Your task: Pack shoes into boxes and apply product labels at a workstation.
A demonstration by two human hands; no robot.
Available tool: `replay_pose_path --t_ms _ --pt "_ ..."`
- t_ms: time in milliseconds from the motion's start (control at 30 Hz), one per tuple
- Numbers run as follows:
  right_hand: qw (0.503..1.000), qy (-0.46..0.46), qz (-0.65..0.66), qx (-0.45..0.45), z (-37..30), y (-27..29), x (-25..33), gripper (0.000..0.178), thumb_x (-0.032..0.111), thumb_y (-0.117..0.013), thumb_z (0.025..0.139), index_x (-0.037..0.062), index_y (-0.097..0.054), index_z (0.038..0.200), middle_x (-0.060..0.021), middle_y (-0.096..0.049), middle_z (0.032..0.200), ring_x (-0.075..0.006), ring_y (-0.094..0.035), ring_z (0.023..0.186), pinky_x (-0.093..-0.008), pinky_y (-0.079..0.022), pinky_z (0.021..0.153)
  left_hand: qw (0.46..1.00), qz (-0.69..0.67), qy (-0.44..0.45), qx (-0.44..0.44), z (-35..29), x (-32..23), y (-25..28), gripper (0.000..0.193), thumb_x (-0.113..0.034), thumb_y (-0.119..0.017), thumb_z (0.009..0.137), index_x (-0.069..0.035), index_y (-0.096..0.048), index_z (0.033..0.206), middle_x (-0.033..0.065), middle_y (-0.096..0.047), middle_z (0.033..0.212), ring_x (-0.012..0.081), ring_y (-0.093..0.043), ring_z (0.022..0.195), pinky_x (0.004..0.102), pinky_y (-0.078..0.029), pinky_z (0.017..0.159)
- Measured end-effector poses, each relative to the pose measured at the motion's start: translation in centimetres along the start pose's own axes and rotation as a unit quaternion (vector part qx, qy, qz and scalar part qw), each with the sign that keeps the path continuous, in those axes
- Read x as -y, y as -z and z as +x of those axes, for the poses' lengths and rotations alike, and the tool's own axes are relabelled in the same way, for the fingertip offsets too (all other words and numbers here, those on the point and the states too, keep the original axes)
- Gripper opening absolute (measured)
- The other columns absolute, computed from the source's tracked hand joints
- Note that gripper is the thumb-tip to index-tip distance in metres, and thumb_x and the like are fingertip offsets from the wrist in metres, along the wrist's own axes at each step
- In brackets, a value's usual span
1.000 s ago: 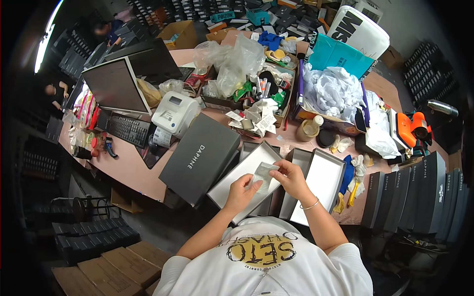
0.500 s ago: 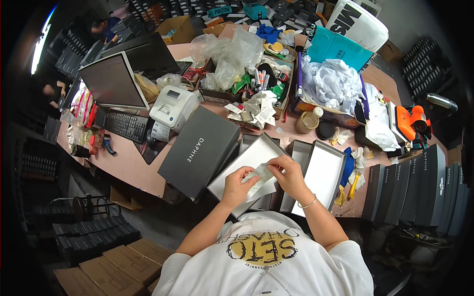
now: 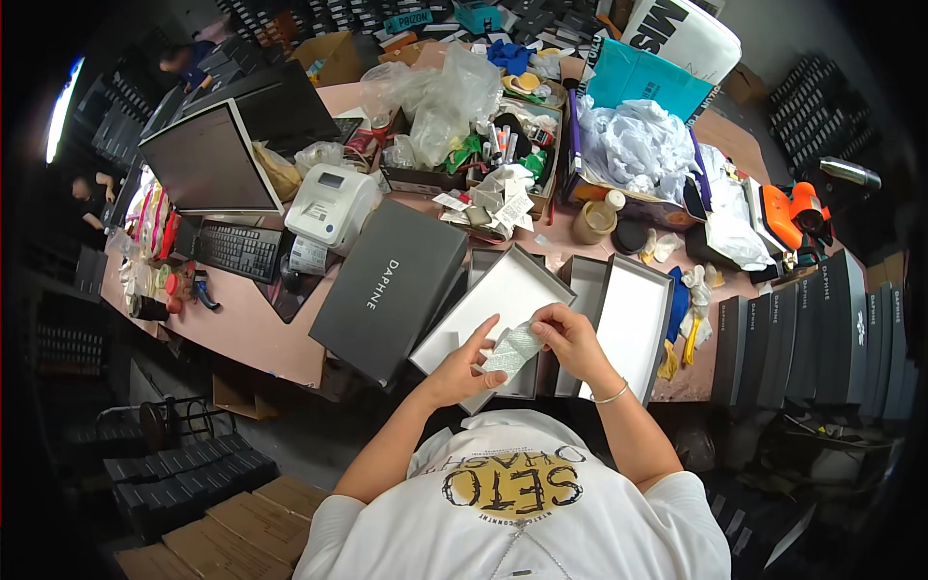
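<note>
A pale greenish-white strip with fine markings, perhaps a sheet of small stickers [image 3: 514, 354], hangs between my hands. My right hand [image 3: 578, 346] pinches its upper right end between thumb and fingers. At its lower left end is my left hand [image 3: 452, 377], fingers spread and thumb apart, the strip's edge close to or touching them. Beneath lies a white-lined shoebox part [image 3: 488, 295], tilted over another box. A second open white-lined box [image 3: 635, 324] is just right of my right hand. To the left, a dark grey shoebox lid [image 3: 387, 290] slants near the table edge.
A label printer [image 3: 332, 208], keyboard [image 3: 232, 249] and monitor [image 3: 211, 159] stand at the left. Behind are boxes of plastic bags and crumpled white paper [image 3: 638, 145], plus a jar [image 3: 597, 220]. An orange tape dispenser [image 3: 783, 217] and upright dark shoeboxes [image 3: 822, 329] fill the right.
My left hand has loosened from its pinch, its fingers spreading apart. The strip has tilted and turned more face-up, while my right hand keeps its upper end.
</note>
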State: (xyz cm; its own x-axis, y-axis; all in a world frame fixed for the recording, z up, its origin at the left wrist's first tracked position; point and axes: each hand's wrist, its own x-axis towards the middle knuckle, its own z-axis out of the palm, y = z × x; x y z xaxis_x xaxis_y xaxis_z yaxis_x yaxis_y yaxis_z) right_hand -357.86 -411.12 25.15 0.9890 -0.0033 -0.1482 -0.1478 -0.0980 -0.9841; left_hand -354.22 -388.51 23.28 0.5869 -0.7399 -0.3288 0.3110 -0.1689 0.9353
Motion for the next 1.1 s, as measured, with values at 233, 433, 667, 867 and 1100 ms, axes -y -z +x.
replay_pose_path --t_ms 233,433,667,867,1100 --pt "0.999 -0.034 0.017 -0.006 -2.4 -2.2 -0.1 0.013 0.012 -0.061 0.091 -0.0002 -0.060 0.093 -0.0002 -0.057 0.081 -0.0060 -0.051 0.068 -0.0215 -0.044 0.060 0.985 0.126 -0.099 0.059 0.4 0.3 1.2 0.055 -0.031 -0.073 0.081 -0.005 -0.053 0.125 0.0101 -0.052 0.125 0.0176 -0.051 0.113 0.0335 -0.037 0.099" --pt "0.997 0.022 -0.044 -0.066 -3.3 -1.9 -1.1 0.016 0.012 -0.065 0.087 -0.0015 -0.062 0.096 -0.0057 -0.058 0.090 -0.0097 -0.053 0.070 -0.0240 -0.046 0.063 0.997 0.039 -0.050 -0.037 -0.2 1.7 -0.6 0.023 -0.017 -0.064 0.090 0.002 -0.061 0.103 0.0020 -0.063 0.087 0.0056 -0.055 0.078 0.0225 -0.047 0.071" --pt "0.977 0.097 -0.164 -0.091 -3.9 0.9 -2.7 0.047 0.017 -0.077 0.074 0.0030 -0.058 0.116 -0.0129 -0.057 0.106 -0.0185 -0.056 0.077 -0.0282 -0.049 0.068 0.982 0.120 -0.053 -0.134 0.7 0.1 -5.1 0.019 -0.015 -0.062 0.089 0.001 -0.063 0.099 0.0063 -0.065 0.080 0.0094 -0.057 0.070 0.0247 -0.047 0.064" --pt "0.999 -0.006 -0.017 -0.034 -6.0 5.5 -3.7 0.082 0.022 -0.078 0.076 0.0071 -0.033 0.143 -0.0125 -0.053 0.127 -0.0186 -0.056 0.103 -0.0321 -0.047 0.086 0.974 0.211 -0.039 -0.070 2.0 -1.3 -7.8 0.018 -0.013 -0.063 0.087 0.003 -0.063 0.096 0.0113 -0.065 0.084 0.0154 -0.061 0.075 0.0284 -0.049 0.066" --pt "0.990 -0.040 0.122 0.060 -7.9 8.7 -4.8 0.019 0.012 -0.068 0.084 0.0005 -0.065 0.099 -0.0046 -0.066 0.086 -0.0139 -0.061 0.080 -0.0276 -0.049 0.076 0.980 0.197 -0.016 0.033 3.8 -2.3 -10.0 0.017 -0.014 -0.062 0.089 0.000 -0.064 0.098 0.0067 -0.064 0.081 0.0112 -0.058 0.073 0.0272 -0.048 0.064"
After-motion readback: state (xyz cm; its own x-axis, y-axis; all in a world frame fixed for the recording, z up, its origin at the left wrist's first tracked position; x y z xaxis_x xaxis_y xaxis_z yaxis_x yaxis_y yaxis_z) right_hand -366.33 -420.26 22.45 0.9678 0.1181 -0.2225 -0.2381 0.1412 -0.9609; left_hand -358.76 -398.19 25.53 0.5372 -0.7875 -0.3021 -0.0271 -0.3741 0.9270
